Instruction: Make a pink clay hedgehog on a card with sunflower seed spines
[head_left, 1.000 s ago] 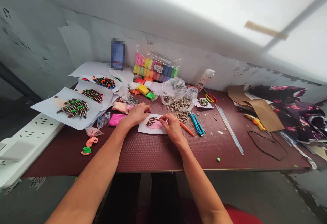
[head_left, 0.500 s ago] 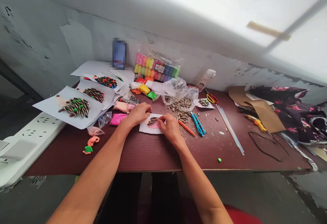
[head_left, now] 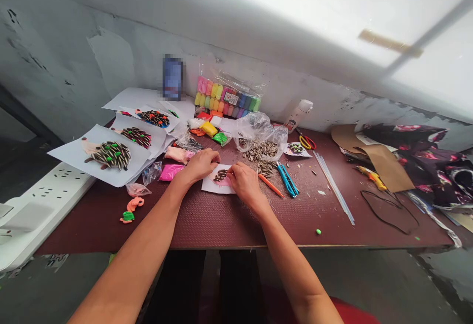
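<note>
In front of me lies a small white sheet of paper (head_left: 210, 187). Pink clay on it carries several striped sunflower seeds (head_left: 220, 176) set close together. My left hand (head_left: 201, 163) is closed at the sheet's upper left, its fingertips holding the paper. Over the right side of the pink patch, my right hand (head_left: 244, 181) is in a pinch with its fingertips down on the clay; whatever is between them is hidden. Past the right hand, a pile of loose sunflower seeds (head_left: 263, 152) spills from a clear plastic bag (head_left: 254, 126).
Right of my hands lie an orange pen (head_left: 271, 186), a blue utility knife (head_left: 287, 180), clear glue sticks (head_left: 334, 188) and scissors (head_left: 307, 142). Finished seed hedgehogs on paper (head_left: 111, 155) stack at left beside a white power strip (head_left: 48, 201). Clay packs (head_left: 209, 129) stand behind.
My right hand has shifted slightly left and turned over the pink clay, its fingers now covering more of it. The left hand stays at the paper's edge.
</note>
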Tool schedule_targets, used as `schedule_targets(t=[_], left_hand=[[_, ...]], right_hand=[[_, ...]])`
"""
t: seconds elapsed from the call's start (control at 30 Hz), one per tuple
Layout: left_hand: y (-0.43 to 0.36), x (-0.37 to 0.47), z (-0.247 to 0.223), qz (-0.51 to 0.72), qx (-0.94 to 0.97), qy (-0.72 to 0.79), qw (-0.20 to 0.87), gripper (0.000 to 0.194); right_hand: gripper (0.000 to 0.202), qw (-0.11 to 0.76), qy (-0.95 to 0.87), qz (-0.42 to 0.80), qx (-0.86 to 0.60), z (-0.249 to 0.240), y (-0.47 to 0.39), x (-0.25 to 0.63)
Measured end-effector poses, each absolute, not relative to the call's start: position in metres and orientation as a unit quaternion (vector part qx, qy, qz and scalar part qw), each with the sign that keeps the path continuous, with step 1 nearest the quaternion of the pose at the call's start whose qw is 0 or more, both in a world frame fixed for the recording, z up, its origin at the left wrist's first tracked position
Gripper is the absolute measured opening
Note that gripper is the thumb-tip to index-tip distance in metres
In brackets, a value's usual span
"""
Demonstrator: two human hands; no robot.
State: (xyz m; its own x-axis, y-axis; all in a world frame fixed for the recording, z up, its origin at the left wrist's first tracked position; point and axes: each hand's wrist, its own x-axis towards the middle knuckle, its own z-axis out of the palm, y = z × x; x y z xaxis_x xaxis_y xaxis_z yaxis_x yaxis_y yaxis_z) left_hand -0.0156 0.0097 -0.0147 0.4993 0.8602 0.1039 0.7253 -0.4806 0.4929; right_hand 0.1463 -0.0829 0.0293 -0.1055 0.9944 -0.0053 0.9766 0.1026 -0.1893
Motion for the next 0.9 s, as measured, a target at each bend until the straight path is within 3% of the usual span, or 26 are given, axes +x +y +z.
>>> schedule_targets(t=[0.33,0.7,0.9], left_hand=[[0.010,-0.016,-0.018,0.175,0.845,0.468,0.190,0.021],[0.009,-0.017,-0.014,0.171,0.843,0.470,0.199,0.021],[0.008,-0.017,-0.014,0.169,0.843,0.472,0.196,0.021]], right_hand=[[0.024,0.003,-0.759,0.047,-0.649,0.031,-0.076,0.143],[0.019,0.116,-0.710,0.071,-0.691,0.038,-0.082,0.168],[0.028,0.042,-0.602,0.012,-0.798,0.037,-0.049,0.204]])
